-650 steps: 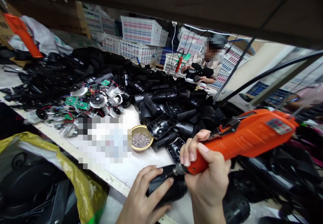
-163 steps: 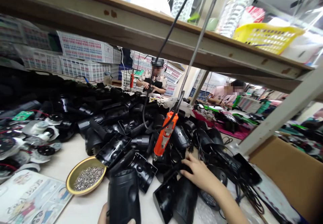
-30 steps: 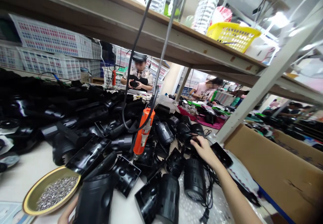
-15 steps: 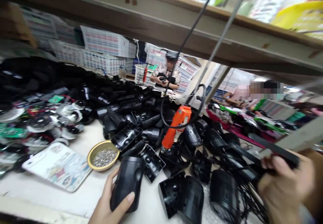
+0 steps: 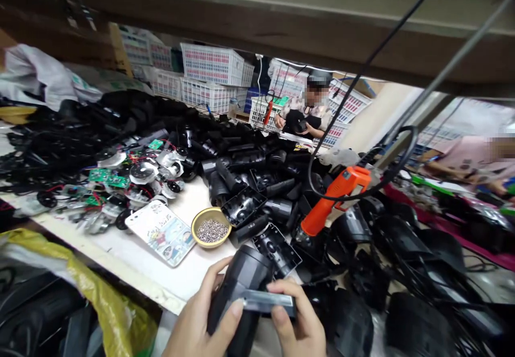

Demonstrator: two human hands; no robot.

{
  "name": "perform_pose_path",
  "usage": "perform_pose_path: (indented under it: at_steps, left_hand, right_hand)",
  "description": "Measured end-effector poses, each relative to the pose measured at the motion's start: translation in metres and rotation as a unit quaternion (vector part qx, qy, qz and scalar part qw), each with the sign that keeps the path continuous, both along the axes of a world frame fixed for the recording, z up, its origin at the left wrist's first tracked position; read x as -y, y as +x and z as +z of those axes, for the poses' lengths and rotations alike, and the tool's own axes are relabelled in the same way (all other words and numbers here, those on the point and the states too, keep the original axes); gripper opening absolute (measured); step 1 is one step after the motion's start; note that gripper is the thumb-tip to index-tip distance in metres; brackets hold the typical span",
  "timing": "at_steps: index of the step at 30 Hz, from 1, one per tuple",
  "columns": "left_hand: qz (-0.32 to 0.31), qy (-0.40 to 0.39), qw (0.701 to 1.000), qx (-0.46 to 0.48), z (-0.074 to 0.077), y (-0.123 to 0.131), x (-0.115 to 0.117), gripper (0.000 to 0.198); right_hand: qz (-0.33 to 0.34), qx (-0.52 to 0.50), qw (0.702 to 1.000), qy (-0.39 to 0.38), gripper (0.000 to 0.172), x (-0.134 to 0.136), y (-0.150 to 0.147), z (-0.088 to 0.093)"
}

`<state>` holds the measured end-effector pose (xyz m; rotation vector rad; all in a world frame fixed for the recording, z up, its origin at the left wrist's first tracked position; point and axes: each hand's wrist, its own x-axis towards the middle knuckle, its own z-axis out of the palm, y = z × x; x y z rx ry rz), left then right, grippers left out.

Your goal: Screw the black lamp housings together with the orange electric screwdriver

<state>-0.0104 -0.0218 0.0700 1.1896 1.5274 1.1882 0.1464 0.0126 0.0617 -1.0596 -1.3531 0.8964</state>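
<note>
My left hand is wrapped round a black cylindrical plastic housing, held tilted near the front of the bench. Between the thumb and fingers of my right hand is a flat black plastic strip, pressed crosswise against the housing's side. The left thumb also touches the strip's near end. Just beyond my hands lies an open black half shell. A yellow-rimmed bowl of small metal screws stands to its left. An orange electric screwdriver hangs over the parts at right.
Black plastic parts are heaped across the bench. A white device with cartoon prints lies beside circuit boards and wired parts. A yellow sack is at lower left. An overhead beam crosses above; a co-worker sits opposite.
My right hand has brought the black strip from the far right to the housing in my left hand. The view has swung left, so the bench things sit further right.
</note>
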Motion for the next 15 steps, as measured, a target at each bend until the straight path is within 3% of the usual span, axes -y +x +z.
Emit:
perform_pose_path:
  at_steps: [3,7,12,15]
  left_hand:
    - [0.006,-0.016,0.997,-0.075,-0.004,0.0,-0.002,0.072]
    - [0.022,-0.009,0.987,-0.162,-0.02,0.003,-0.004,0.077]
    - [0.012,0.031,0.962,-0.272,-0.041,-0.002,-0.007,0.068]
    - [0.013,0.07,0.943,-0.324,-0.047,-0.005,-0.008,0.069]
  right_hand:
    - [-0.015,-0.004,0.999,-0.042,0.038,-0.004,-0.004,-0.017]
    - [0.048,0.016,0.998,-0.049,0.031,-0.012,-0.004,-0.032]
    - [0.033,0.138,0.987,0.08,0.016,-0.022,0.004,-0.034]
    - [0.043,0.236,0.951,0.196,0.02,-0.029,0.012,-0.029]
